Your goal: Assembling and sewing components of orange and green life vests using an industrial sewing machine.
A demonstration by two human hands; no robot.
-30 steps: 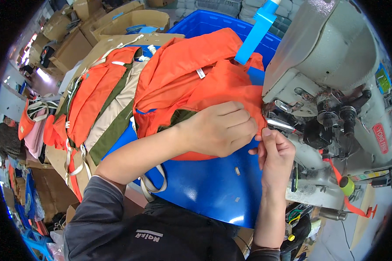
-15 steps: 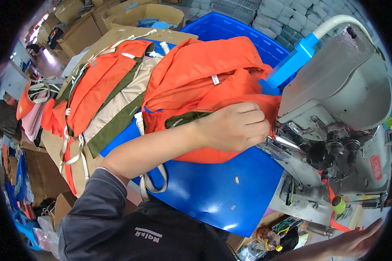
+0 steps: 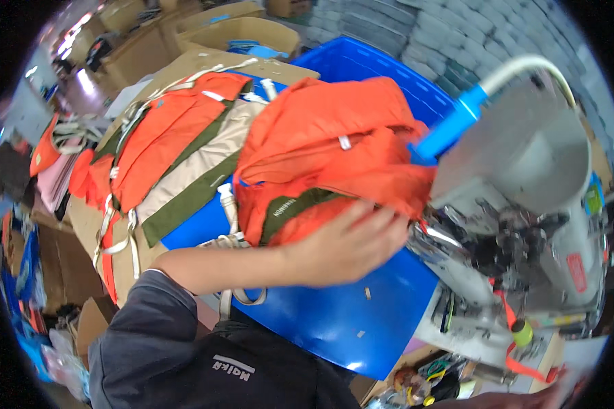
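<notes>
A: Left hand (image 3: 344,245) pose?
B: Extended rightward, palm down, grip flattened open on orange garment (image 3: 320,146).
A: Garment?
B: Crumpled on blue surface (image 3: 327,320), against sewing machine (image 3: 525,204).

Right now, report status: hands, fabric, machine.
Left hand flat on the orange fabric, beside the sewing machine. Right hand out of view. More orange pieces stacked on the left.

A dark grey sleeve (image 3: 150,320) is pushed up above the bare forearm (black garment below it).
</notes>
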